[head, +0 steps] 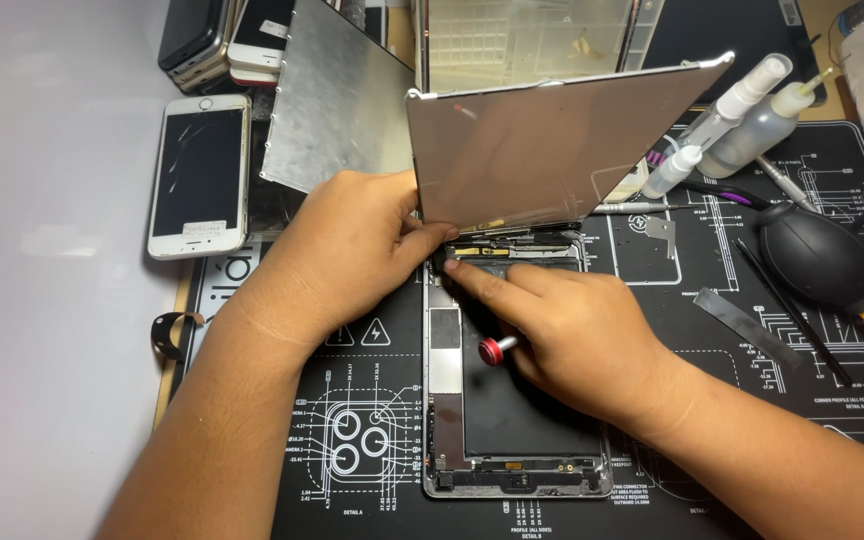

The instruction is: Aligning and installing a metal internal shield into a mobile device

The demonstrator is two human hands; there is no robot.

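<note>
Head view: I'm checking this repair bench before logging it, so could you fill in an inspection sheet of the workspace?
Surface: black repair mat with white printed diagrams, on a pale table.
Job's things: opened tablet frame; lifted screen panel tilted up at its top edge.
Clutter: white phone with a cracked screen, stacked phones, metal sheet, dropper bottles, black air blower, flat metal strip.
Hands: left hand holds the panel's lower corner; right hand grips a red-capped screwdriver, index finger at the frame's top edge.
Cables: nothing seen clearly.
Surroundings: clear compartment box behind.
</note>
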